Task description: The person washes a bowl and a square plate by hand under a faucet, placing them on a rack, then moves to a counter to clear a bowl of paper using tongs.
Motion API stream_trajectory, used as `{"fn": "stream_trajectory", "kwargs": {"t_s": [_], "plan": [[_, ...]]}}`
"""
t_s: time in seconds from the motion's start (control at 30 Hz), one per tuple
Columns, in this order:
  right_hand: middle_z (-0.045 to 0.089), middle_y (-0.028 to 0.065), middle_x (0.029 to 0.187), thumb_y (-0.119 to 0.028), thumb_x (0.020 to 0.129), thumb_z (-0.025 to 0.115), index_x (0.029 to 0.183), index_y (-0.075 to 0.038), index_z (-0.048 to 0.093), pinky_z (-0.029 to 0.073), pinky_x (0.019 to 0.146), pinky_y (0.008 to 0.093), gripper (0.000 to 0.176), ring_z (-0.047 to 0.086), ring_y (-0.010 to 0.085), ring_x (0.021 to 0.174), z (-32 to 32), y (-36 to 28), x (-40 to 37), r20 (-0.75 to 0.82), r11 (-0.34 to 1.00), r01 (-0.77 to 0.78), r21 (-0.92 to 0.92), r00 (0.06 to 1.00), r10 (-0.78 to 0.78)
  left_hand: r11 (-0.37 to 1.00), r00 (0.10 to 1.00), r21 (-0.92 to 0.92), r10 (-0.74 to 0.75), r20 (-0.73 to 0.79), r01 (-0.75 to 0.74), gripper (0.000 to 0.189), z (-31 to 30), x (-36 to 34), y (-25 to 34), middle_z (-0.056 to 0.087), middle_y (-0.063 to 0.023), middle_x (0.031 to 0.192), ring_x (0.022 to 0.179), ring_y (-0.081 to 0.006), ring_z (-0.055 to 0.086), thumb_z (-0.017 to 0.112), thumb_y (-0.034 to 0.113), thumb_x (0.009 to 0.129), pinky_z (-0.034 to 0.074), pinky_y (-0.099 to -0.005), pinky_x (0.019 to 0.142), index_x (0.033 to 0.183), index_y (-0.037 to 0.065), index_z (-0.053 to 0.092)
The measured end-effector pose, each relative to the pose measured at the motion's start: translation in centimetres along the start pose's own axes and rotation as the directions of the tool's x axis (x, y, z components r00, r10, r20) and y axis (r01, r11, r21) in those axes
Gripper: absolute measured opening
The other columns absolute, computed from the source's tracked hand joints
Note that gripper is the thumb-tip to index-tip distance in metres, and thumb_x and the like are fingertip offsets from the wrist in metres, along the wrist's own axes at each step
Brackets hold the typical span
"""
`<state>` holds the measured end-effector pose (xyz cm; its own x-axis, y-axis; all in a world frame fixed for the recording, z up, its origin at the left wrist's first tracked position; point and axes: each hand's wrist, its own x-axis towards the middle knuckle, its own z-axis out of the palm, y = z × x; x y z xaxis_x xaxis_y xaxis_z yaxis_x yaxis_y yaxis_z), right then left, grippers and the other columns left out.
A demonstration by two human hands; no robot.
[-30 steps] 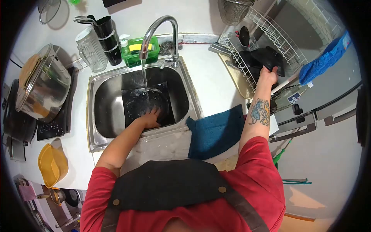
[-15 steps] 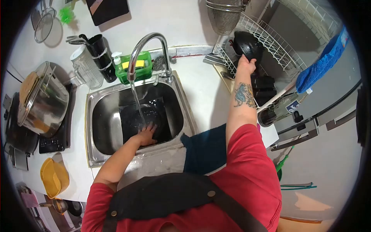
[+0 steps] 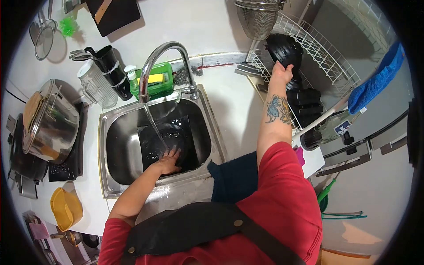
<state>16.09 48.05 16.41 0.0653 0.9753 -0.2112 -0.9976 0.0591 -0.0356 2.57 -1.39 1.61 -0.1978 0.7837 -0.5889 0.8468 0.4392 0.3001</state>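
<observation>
In the sink (image 3: 104, 152), my left hand (image 3: 168, 161) lies with fingers spread on a wet black square dish (image 3: 152, 134). Water runs from the chrome faucet (image 3: 170, 46) onto the dish, just beside my fingertips. My right hand (image 3: 282, 74) reaches up to the wire dish rack (image 3: 327, 59) and grips a shiny black bowl (image 3: 285, 47) by its near edge. The bowl is tilted on its side inside the rack, and my thumb shows along its lower right. Several black cups (image 3: 304, 101) sit just below that hand.
Behind the sink stand a green caddy (image 3: 161, 90) with a yellow sponge, a glass jug (image 3: 97, 86) and a black utensil holder (image 3: 115, 73). A large steel pot (image 3: 62, 128) is left. A dark cloth (image 3: 234, 176) hangs right of the sink; a strainer (image 3: 256, 20) hangs above.
The black bowl in my right hand has tipped more onto its side against the rack. My left hand stays on the dish under the running water. The view has shifted slightly.
</observation>
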Motion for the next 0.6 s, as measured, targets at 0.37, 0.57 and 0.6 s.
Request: {"fn": "stream_trajectory", "kwargs": {"t_s": [0.37,0.57,0.6], "plan": [[0.052,0.0175,0.104,-0.007,0.078,0.056,0.108,0.007,0.041,0.047,0.068,0.0358,0.036,0.054,0.0229,0.079,2.9,-9.6,-6.3,0.102,0.712,0.624,-0.323,0.771,-0.629,1.0,1.0,0.009,0.007,-0.023,-0.007,0.083,0.1,-0.2,0.0,0.001,-0.0154,0.141,0.128,-0.0397,0.007,0.058,0.037,0.074,0.015,-0.0521,0.101,0.136,0.01,0.01],[0.05,0.018,0.107,-0.006,0.078,0.056,0.108,0.007,0.042,0.046,0.069,0.0365,0.036,0.053,0.0228,0.082,1.7,-11.7,-4.3,0.051,0.715,0.577,-0.395,0.791,-0.61,1.0,1.0,-0.004,0.0,-0.003,0.0,0.081,0.2,-0.1,0.0,0.0,-0.015,0.141,0.127,-0.0399,0.007,0.056,0.039,0.076,0.015,-0.0545,0.1,0.136,0.01,0.01],[0.05,0.018,0.107,-0.006,0.078,0.056,0.108,0.007,0.042,0.046,0.069,0.0365,0.036,0.053,0.0228,0.082,1.6,-11.9,-4.1,0.051,0.715,0.578,-0.393,0.791,-0.61,1.0,1.0,-0.013,0.002,-0.011,-0.002,0.081,0.1,-0.1,0.1,0.0,-0.0151,0.141,0.127,-0.04,0.007,0.056,0.039,0.076,0.014,-0.0544,0.1,0.136,0.01,0.01]]}}
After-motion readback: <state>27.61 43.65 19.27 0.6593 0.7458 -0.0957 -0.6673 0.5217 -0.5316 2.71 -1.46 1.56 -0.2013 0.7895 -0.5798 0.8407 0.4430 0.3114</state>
